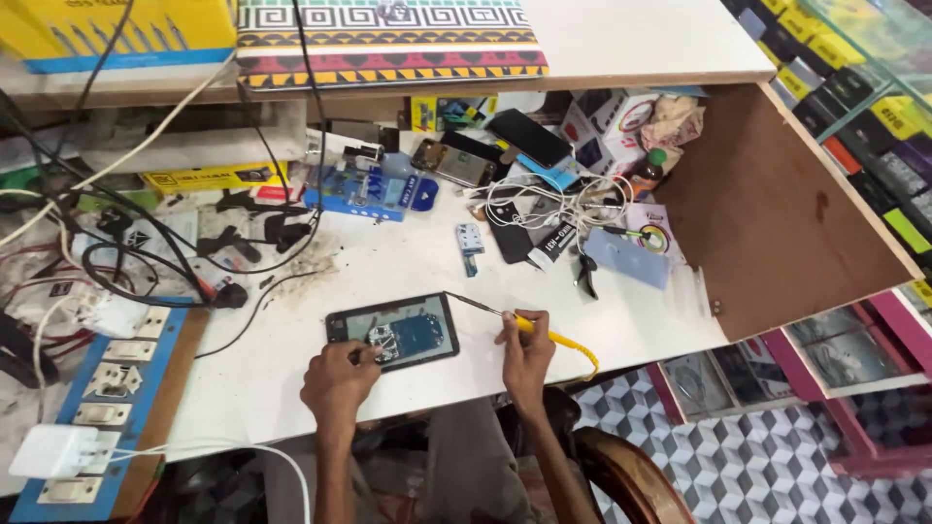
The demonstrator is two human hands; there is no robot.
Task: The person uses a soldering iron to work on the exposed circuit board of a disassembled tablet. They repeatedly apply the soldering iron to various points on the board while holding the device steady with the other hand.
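The left hand (340,376) pinches the opened phone (393,332) flat on the white worktop (388,262); the right hand (524,351) grips a yellow soldering iron (515,320) — a slip could scorch the board or nearby cables (573,204).

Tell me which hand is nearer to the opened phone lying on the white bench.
Left. The left hand rests on the opened phone, fingers touching its lower edge. The right hand sits just off its right side, holding a yellow-handled tool whose thin tip reaches the phone's upper right corner.
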